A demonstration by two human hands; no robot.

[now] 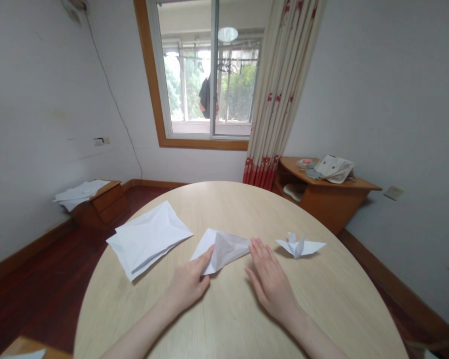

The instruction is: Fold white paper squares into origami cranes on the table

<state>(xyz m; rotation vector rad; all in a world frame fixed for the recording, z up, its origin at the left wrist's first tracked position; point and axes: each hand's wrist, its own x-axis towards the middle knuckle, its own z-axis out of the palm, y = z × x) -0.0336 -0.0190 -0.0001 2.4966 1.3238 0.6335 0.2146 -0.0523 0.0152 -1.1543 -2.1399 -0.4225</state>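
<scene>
On a round pale wood table (224, 202), a folded white paper (222, 251) lies in the middle, with my left hand (189, 284) gripping its lower corner between thumb and fingers. My right hand (271, 281) rests flat on the tabletop, fingers apart, its fingertips close to the paper's right point. To its right sits a finished white origami crane (299, 246), not touched by either hand. A loose pile of creased white paper sheets (147, 239) lies to the left of my left hand.
A low wooden drawer unit (99, 204) with white papers stands at the left wall. A wooden side table (322, 192) holding a cloth bag (335, 168) stands at the right. Dark red wooden flooring (41, 279) surrounds the table. A window and a floral curtain (280, 85) are beyond it.
</scene>
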